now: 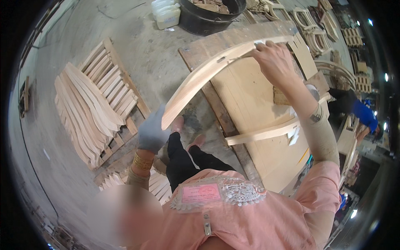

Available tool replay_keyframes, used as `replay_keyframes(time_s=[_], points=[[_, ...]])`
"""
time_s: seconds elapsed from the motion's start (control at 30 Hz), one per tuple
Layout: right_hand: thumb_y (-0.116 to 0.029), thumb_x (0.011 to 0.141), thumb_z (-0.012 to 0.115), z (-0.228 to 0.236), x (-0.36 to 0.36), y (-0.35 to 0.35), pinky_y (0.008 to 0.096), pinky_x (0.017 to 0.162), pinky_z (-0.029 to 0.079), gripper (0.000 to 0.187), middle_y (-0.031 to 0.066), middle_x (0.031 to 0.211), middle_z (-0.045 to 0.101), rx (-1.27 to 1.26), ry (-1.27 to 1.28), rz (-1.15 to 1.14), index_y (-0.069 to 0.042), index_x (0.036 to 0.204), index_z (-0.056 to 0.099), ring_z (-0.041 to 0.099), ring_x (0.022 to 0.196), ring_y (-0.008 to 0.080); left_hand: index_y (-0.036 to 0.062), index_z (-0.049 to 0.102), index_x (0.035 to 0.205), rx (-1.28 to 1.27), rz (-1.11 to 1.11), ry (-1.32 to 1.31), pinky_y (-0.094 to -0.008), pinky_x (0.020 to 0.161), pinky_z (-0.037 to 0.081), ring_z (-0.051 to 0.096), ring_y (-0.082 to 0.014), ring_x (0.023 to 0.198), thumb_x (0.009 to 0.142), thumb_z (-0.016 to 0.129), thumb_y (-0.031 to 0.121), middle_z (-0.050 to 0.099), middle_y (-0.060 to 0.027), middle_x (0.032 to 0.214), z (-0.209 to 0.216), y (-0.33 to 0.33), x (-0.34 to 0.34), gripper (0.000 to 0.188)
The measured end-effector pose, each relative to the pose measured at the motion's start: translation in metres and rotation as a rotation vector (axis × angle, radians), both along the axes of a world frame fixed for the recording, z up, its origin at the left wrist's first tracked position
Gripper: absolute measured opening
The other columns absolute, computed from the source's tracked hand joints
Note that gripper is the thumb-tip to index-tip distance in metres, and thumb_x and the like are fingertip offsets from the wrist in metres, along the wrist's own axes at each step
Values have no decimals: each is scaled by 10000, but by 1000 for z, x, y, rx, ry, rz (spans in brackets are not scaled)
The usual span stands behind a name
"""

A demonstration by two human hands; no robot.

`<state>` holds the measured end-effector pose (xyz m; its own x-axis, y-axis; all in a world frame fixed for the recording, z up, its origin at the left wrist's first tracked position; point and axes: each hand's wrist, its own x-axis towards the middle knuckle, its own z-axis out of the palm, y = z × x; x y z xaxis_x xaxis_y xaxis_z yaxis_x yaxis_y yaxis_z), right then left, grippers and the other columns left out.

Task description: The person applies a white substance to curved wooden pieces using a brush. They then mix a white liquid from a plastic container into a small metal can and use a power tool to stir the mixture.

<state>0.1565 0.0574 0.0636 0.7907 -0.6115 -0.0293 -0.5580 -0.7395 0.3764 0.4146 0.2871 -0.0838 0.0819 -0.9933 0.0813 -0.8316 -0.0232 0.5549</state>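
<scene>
A long, curved piece of pale wood [200, 73] with a small dark slot near its middle slants across the view in front of me. Its near left end sits in my left hand [152, 131], which wears a grey glove and is closed around it. My bare right hand [273, 60] has its fingers curled over the far right part of the same piece. Something small and white shows by those fingertips, too hidden to name. Below the raised piece, a second curved wooden piece [262, 134] lies on the wooden worktable [233, 89].
Several curved wooden pieces [85, 110] lie stacked on a pallet at left. Beyond the table stand a black tub [204, 21] with wood scraps and a whitish plastic jug [166, 16]. Wooden frames [312, 31] fill the far right. Another person [362, 114] in blue is at right.
</scene>
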Motion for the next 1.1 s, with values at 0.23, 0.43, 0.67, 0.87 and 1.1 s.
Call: replay_keyframes(time_s=[0.23, 0.43, 0.67, 0.87, 1.1], points=[[-98, 765, 530, 17, -32, 10, 367, 644, 469, 107, 81, 782, 608, 82, -366, -275, -68, 812, 621, 603, 775, 271, 68, 490, 1170, 317, 34, 259, -441, 686, 470, 577, -393, 791, 621, 578, 187, 602, -216, 883, -13, 2, 0, 568], [-107, 795, 577, 21, -123, 63, 299, 624, 464, 143, 140, 773, 631, 356, -853, -743, -40, 904, 641, 604, 656, 239, 79, 490, 1135, 349, 17, 309, -432, 691, 468, 576, -396, 803, 661, 578, 218, 597, -222, 854, -25, -1, -38, 502], [-121, 777, 577, 81, -225, 112, 326, 658, 478, 187, 117, 839, 645, -63, -495, -1184, -77, 940, 657, 632, 737, 236, 104, 372, 1249, 339, 51, 267, -446, 728, 462, 571, -404, 866, 700, 609, 288, 577, -237, 984, -59, -16, -103, 626], [-84, 744, 522, 33, -266, 85, 380, 609, 519, 146, 149, 766, 648, -144, 0, -1169, -65, 761, 666, 645, 746, 296, 30, 310, 1301, 377, -106, 354, -407, 850, 421, 515, -371, 1035, 632, 714, 282, 507, -242, 1149, -57, -21, -111, 821], [-91, 741, 528, 3, -261, 78, 380, 607, 525, 144, 151, 791, 653, 7, -192, -1205, -62, 771, 666, 651, 753, 302, -15, 341, 1295, -35, -166, 78, -406, 945, 358, 437, -374, 1123, 664, 709, 242, 429, -235, 1240, -13, -82, -128, 774]])
